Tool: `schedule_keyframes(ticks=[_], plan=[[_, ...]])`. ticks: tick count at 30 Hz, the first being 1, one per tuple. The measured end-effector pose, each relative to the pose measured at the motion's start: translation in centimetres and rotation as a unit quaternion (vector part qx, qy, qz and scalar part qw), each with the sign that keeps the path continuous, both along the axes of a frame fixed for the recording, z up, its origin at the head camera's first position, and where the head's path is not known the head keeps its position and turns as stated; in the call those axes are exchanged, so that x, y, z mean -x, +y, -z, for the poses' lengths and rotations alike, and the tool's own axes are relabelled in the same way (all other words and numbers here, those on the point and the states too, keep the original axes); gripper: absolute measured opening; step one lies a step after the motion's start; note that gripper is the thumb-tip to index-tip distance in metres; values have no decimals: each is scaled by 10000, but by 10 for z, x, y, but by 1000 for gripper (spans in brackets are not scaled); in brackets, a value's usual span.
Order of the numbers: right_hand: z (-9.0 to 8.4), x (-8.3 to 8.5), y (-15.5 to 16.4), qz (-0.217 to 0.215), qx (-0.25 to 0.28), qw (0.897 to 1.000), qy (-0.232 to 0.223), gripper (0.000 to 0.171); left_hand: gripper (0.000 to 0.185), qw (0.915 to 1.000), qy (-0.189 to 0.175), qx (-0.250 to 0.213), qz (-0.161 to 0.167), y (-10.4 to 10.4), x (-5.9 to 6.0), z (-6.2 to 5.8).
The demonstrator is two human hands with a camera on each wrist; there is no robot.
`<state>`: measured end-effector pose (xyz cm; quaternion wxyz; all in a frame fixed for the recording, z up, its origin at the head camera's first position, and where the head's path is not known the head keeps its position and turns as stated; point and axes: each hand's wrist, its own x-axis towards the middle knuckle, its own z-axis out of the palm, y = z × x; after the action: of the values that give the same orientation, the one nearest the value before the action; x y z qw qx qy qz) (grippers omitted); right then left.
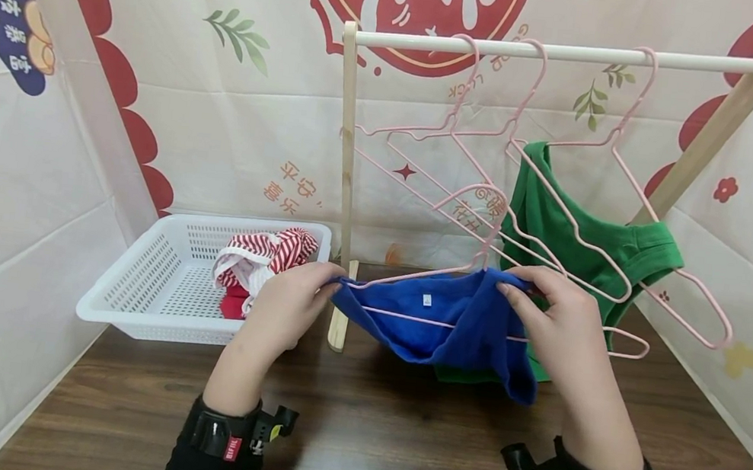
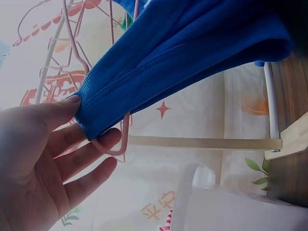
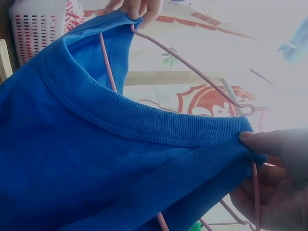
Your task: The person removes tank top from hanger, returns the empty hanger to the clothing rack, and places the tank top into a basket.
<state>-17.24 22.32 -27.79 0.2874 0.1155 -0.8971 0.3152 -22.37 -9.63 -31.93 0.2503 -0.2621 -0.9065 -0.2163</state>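
Note:
A blue sleeveless top (image 1: 408,330) spreads between my hands above the table, a pink hanger (image 1: 413,279) partly inside it. My left hand (image 1: 294,295) pinches one shoulder strap between thumb and fingers, where that end of the hanger pokes through in the left wrist view. With thumb and fingers, my right hand (image 1: 557,315) pinches the other strap near the hanger's neck. Beyond that hand the hanger's other end (image 1: 633,346) sticks out of the top. The hook (image 1: 485,189) stands below the rail, tilted to the right.
A wooden rack with a white rail (image 1: 574,54) stands behind, carrying several pink hangers. A green sleeveless top (image 1: 584,226) hangs at its right. On the left, a white basket (image 1: 134,309) contains red-striped clothing (image 1: 285,248). Printed cloth walls (image 1: 43,192) enclose the table (image 1: 362,440).

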Motion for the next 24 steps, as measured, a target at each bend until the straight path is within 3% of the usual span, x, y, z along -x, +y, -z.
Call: schedule_keyframes(ticks=[24], plan=[[-6, -3, 16, 326, 130, 9993, 102, 21, 20, 9968, -590, -8, -545, -11, 8, 6]])
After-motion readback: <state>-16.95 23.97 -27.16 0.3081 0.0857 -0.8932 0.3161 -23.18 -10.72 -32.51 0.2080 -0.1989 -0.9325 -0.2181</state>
